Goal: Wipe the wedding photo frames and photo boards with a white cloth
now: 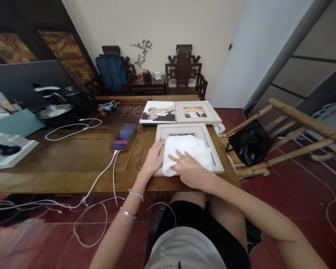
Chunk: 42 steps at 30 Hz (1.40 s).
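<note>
A light wooden picture frame (pixel 215 158) lies flat at the table's front edge. A folded white cloth (pixel 201 149) covers most of its middle, and only the top strip of the picture inside shows. My right hand (pixel 192 170) presses on the cloth with its fingers spread. My left hand (pixel 154 156) rests with fingers stretched along the frame's left side, next to the cloth. Just behind lie a second picture frame (pixel 217 118) with a small photo in it and a white photo album or panel (pixel 145 118) with a large picture.
Left of the frame, a phone (pixel 124 137) lies on the wooden table (pixel 72 157) with white cables (pixel 100 175) plugged in. A white power strip (pixel 14 153) and a glass-lidded pot (pixel 56 112) stand farther left. A bamboo chair (pixel 302 145) holding a black bag (pixel 251 144) is at right.
</note>
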Each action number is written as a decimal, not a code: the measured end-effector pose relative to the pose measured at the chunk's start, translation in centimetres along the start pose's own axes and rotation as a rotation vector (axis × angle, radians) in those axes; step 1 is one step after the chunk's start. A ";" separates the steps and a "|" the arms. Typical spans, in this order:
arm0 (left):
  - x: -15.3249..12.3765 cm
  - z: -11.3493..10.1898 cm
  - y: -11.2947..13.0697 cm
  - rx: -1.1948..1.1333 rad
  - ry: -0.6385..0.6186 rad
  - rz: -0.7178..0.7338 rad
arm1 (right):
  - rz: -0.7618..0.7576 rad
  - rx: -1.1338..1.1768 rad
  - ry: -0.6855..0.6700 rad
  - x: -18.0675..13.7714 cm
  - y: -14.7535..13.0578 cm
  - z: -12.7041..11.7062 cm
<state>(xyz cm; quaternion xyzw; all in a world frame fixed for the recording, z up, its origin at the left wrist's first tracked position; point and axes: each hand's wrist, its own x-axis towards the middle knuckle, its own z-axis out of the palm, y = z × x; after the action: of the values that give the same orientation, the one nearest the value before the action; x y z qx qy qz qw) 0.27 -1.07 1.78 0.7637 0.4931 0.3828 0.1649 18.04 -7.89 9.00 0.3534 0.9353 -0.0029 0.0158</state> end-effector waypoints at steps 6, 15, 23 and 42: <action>-0.1 0.2 -0.4 0.043 -0.001 0.031 | 0.133 -0.069 -0.052 -3.9 1.7 -0.6; 0.0 0.3 -0.5 0.074 -0.040 0.065 | 0.432 -0.263 -0.076 -7.7 5.9 -0.6; 0.0 0.2 -0.5 0.080 -0.048 0.059 | 0.508 -0.260 0.118 0.2 12.5 0.1; -0.1 0.5 -0.4 0.052 -0.045 0.025 | 0.080 -0.017 -0.202 -3.0 1.0 -2.5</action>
<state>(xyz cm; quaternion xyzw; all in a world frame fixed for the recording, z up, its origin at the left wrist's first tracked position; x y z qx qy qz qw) 0.38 -0.93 1.11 0.7822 0.4893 0.3549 0.1512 20.91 -9.05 11.58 0.3881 0.9141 -0.0300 0.1133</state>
